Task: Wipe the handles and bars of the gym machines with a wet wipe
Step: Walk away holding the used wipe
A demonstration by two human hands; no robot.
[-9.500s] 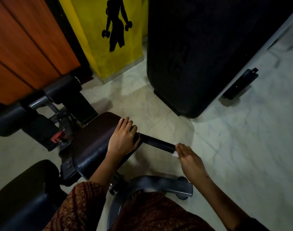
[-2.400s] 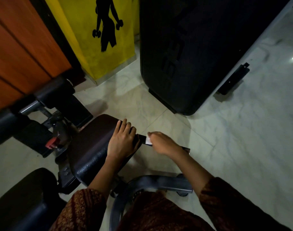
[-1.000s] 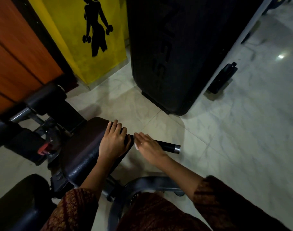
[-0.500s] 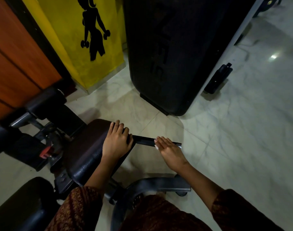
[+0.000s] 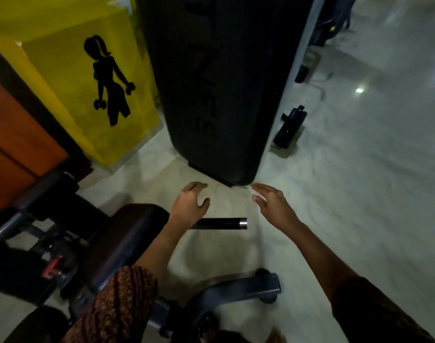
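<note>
The machine's black handle [image 5: 221, 223] with a chrome end cap sticks out to the right from beside the dark seat pad [image 5: 129, 238]. My left hand [image 5: 190, 206] hovers above the handle's inner end with its fingers loosely curled, holding nothing. Raised off the handle, my right hand [image 5: 272, 205] is up and to the right of the chrome cap. It holds a small white wet wipe [image 5: 255, 193], which peeks out under the fingertips. Neither hand touches the handle.
A tall black weight-stack cover [image 5: 223, 95] stands just beyond my hands. A yellow pillar [image 5: 70, 70] with a black figure is at the left, by an orange wood wall. Roller pads [image 5: 50, 186] lie left, the grey base foot [image 5: 236, 290] below, a black floor bracket [image 5: 290, 127] right.
Both hands have lifted away: the left left the seat pad, the right came off the handle with the wipe and moved up and right. The view tilted upward.
</note>
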